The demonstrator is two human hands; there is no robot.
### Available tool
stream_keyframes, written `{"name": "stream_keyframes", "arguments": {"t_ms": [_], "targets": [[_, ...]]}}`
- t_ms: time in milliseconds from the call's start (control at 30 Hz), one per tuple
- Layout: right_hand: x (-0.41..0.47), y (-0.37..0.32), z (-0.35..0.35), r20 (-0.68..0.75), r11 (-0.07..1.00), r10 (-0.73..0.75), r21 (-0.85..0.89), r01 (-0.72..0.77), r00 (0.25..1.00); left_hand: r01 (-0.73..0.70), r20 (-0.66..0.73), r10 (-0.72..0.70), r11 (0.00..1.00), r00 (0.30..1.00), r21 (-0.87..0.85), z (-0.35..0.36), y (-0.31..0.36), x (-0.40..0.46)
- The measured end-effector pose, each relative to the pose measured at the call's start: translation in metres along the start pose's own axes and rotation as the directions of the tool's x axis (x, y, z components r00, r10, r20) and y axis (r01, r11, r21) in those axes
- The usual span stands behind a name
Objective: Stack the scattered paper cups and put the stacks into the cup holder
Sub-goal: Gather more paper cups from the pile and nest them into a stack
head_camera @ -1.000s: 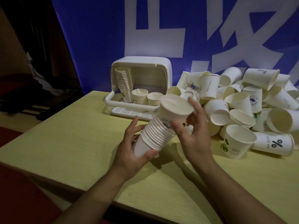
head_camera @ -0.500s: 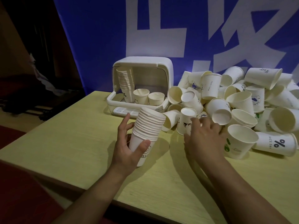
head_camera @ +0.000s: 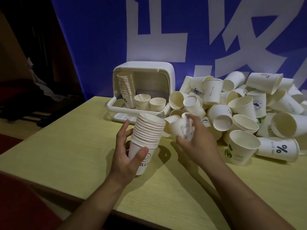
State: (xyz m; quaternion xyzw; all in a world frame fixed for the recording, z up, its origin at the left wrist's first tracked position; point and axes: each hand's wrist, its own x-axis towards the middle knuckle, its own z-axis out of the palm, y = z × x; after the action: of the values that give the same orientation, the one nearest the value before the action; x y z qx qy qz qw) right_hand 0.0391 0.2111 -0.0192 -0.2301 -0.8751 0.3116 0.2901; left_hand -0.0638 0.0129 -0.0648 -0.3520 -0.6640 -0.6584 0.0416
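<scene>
My left hand (head_camera: pixel 126 156) grips a tall stack of white paper cups (head_camera: pixel 146 140), upright and slightly tilted, just above the yellow table (head_camera: pixel 66 155). My right hand (head_camera: pixel 197 143) holds a single paper cup (head_camera: pixel 177 127) lying on its side right beside the top of the stack; hand and cup are motion-blurred. A large heap of scattered white cups (head_camera: pixel 240 110) lies at the right. The white cup holder (head_camera: pixel 144 90) stands open at the back, with a tall stack (head_camera: pixel 126 88) on its left and two short cups inside.
A blue banner with white characters (head_camera: pixel 166 30) hangs behind the table. The table's near edge runs diagonally below my forearms. Dark floor and furniture lie off to the left.
My right hand reached into the heap, picked up one cup and now brings it back toward the stack. My left hand has set the stack more upright.
</scene>
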Motion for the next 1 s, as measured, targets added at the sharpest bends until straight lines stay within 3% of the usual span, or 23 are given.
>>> {"name": "stream_keyframes", "arguments": {"t_ms": [100,167,267,400,500,600,700,867,1000], "targets": [[-0.003,-0.014,-0.010,-0.325,0.881,-0.039,0.436,0.186,0.945,-0.016,0.040,0.015,1.000,0.999,0.019,0.001,0.001,-0.001],[-0.008,-0.020,-0.013,-0.409,0.749,-0.018,0.599,0.283,0.913,-0.017,0.078,0.013,0.999,0.997,0.044,0.003,0.002,-0.001],[-0.015,-0.026,-0.011,-0.370,0.662,-0.029,0.689,0.295,0.929,-0.012,0.131,0.001,0.996,0.991,0.084,0.005,0.003,-0.002],[-0.016,-0.027,-0.001,-0.245,0.666,-0.073,0.710,0.230,0.967,-0.022,0.153,0.005,0.993,0.988,0.112,0.005,0.005,-0.004],[-0.016,-0.022,0.007,-0.165,0.727,-0.131,0.654,0.208,0.978,-0.010,0.142,-0.003,0.996,0.990,0.090,0.005,0.006,-0.004],[-0.017,-0.021,0.012,-0.077,0.809,-0.195,0.551,0.204,0.978,-0.003,0.047,0.000,0.999,0.999,0.053,0.002,0.004,-0.002],[-0.013,-0.016,0.014,-0.059,0.860,-0.220,0.459,0.222,0.974,0.001,0.022,-0.002,0.999,1.000,0.049,0.002,0.003,0.000],[-0.004,0.006,0.021,-0.190,0.987,-0.128,0.074,0.144,0.973,0.006,-0.009,-0.006,1.000,1.000,0.008,0.002,0.000,0.001],[0.010,0.025,0.020,-0.119,0.986,-0.060,-0.161,0.041,0.991,0.002,-0.009,-0.002,1.000,1.000,0.004,0.002,-0.001,0.001]]}}
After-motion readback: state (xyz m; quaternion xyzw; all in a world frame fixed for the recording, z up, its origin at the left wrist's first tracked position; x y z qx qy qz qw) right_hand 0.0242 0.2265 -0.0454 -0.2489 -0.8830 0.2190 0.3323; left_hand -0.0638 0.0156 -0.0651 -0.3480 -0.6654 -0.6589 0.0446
